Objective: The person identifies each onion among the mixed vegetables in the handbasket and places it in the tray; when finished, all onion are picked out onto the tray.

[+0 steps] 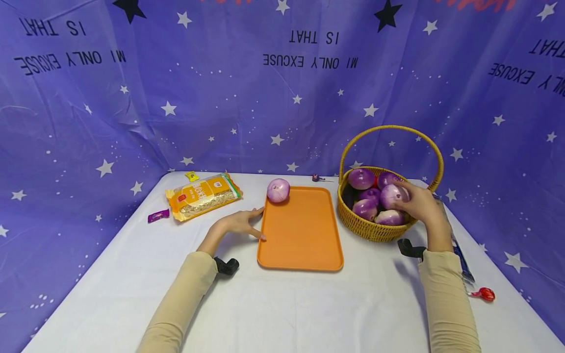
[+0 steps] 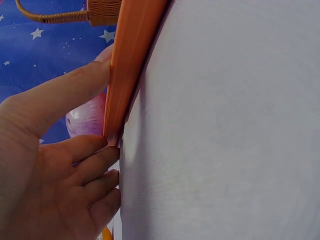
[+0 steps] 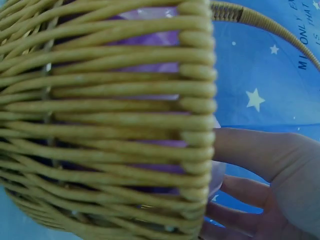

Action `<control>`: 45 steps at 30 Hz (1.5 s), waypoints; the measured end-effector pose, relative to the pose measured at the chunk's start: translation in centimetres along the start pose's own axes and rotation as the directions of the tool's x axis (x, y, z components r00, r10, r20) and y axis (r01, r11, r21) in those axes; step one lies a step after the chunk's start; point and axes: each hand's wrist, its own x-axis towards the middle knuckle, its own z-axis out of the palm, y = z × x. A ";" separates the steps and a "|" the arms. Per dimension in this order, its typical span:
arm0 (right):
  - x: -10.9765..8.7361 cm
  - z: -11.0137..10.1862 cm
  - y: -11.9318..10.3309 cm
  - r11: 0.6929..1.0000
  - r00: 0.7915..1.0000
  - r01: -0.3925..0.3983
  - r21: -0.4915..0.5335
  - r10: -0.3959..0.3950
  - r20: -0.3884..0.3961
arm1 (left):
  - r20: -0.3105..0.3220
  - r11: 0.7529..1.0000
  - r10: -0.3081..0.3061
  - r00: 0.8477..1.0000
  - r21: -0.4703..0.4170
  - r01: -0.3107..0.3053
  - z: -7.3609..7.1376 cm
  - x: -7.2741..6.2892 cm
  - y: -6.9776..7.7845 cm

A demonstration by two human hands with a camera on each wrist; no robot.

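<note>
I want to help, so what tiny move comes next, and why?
I'd probably lift the held onion from the basket toward the orange tray: the right hand grips it, another onion sits on the tray, and the left hand touches its edge.

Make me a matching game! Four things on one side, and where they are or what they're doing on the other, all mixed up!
Things:
1. Left hand
2. Right hand
3. Lone onion
4. Basket

Clues:
A. at the far-left corner of the orange tray
B. woven, with a tall looped handle
C. touching the tray's left edge
D. holding another onion

Right pairs: 1-C, 2-D, 3-A, 4-B
</note>
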 end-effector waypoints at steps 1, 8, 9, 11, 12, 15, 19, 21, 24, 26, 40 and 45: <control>0.0 0.0 0.1 1.000 1.000 0.002 0.003 -0.002 -0.003 | -0.001 1.000 0.000 1.000 0.002 0.000 0.0 0.0 0.0; 0.0 -0.1 0.0 1.000 0.997 0.012 0.005 -0.012 -0.073 | -0.006 1.000 0.003 1.000 -0.006 -0.003 0.0 0.0 -0.1; -0.1 -0.1 -0.1 1.000 0.997 0.011 0.007 -0.010 -0.080 | -0.005 1.000 0.003 1.000 -0.007 -0.003 0.0 0.0 -0.1; -0.1 -0.4 -0.3 1.000 0.996 0.006 0.022 -0.004 -0.087 | -0.005 1.000 0.004 1.000 -0.008 -0.004 0.1 0.0 -0.1; -0.2 -0.5 -0.5 1.000 0.996 0.006 0.030 -0.003 -0.091 | -0.007 1.000 0.005 1.000 -0.010 -0.005 0.0 0.0 0.0; -0.3 -0.9 -1.1 0.998 0.994 0.020 0.060 -0.014 -0.104 | -0.005 1.000 0.001 1.000 -0.008 -0.001 0.0 0.0 0.0; -0.7 -1.4 -2.5 0.996 0.987 0.075 0.057 -0.066 -0.144 | -0.002 1.000 -0.001 1.000 -0.003 0.001 0.0 0.0 -0.1; -0.9 -1.5 -3.5 0.993 0.983 0.106 0.052 -0.096 -0.159 | -0.002 1.000 0.001 1.000 -0.003 -0.001 0.0 0.1 -0.1; -1.2 -1.6 -5.1 0.987 0.974 0.154 0.050 -0.143 -0.176 | -0.002 1.000 0.003 1.000 -0.005 -0.003 0.0 0.2 -0.2; -1.3 -1.4 -6.0 0.981 0.967 0.187 0.050 -0.175 -0.186 | -0.002 1.000 0.002 1.000 -0.007 -0.002 0.0 0.3 -0.2; 0.1 3.1 -11.5 0.878 0.874 0.472 0.080 -0.454 -0.173 | 0.002 1.000 -0.001 1.000 -0.002 0.001 -0.1 -0.1 0.2; 1.3 5.7 -12.5 0.860 0.866 0.498 0.111 -0.487 -0.116 | 0.002 1.000 -0.002 1.000 0.000 0.002 0.0 -0.1 0.2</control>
